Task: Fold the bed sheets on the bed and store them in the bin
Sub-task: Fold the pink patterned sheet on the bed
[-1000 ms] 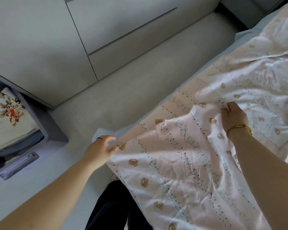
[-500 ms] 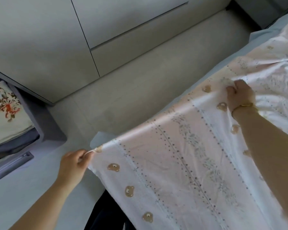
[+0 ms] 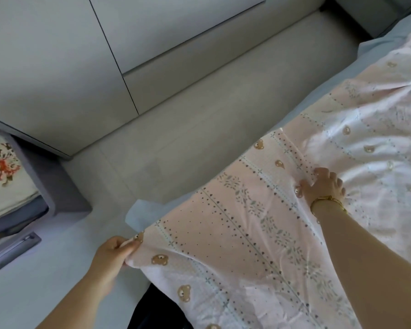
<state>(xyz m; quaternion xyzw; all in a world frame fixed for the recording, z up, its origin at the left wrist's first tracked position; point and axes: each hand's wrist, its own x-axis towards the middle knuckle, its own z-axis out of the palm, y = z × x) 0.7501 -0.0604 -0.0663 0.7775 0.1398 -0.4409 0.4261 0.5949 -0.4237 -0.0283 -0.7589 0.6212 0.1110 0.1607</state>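
So the pink bear-print bed sheet [image 3: 235, 222] is spread over the bed [image 3: 375, 43] on the right, stretched taut between both hands. The left hand [image 3: 112, 255] pinches its near corner off the bed's edge. The right hand [image 3: 324, 185], gold bracelet [image 3: 328, 200] on the wrist, has its fingers curled into the fabric farther up. Count: one pink sheet, two hands, one grey bin [image 3: 64, 186] far left on the floor, with one folded floral sheet [image 3: 3, 172] inside.
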